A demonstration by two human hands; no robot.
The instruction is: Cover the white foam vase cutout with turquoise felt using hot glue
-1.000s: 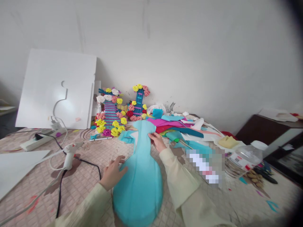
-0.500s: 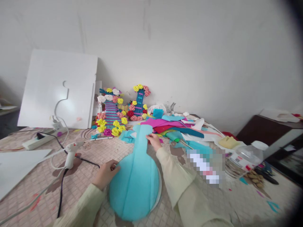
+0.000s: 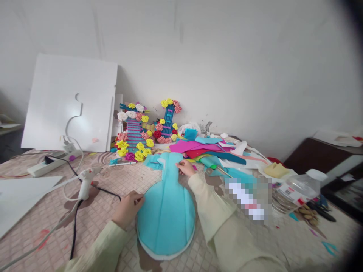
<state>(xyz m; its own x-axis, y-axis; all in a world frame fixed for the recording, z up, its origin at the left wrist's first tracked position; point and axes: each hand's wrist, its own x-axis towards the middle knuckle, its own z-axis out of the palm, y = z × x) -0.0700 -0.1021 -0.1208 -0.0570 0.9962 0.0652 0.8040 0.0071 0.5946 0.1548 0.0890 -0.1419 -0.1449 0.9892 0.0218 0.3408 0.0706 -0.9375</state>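
A guitar-shaped white foam board covered with light blue paper (image 3: 166, 215) lies flat on the table in front of me. My left hand (image 3: 129, 207) is closed on the left edge of its round body, pinching the blue paper. My right hand (image 3: 185, 167) pinches the right edge of the narrow neck near the top. Both sleeves are cream-coloured.
A white glue gun (image 3: 85, 183) with a black cord lies to the left, near a power strip (image 3: 45, 166). Flower-decorated craft pieces (image 3: 136, 132) and coloured paper scraps (image 3: 210, 149) sit behind. A plastic bottle (image 3: 295, 187) lies at right. White boards (image 3: 68, 105) lean on the wall.
The blue-covered shape has been lowered from a raised tilt to lie flat on the table, its white rim now showing. Both hands stayed at its edges.
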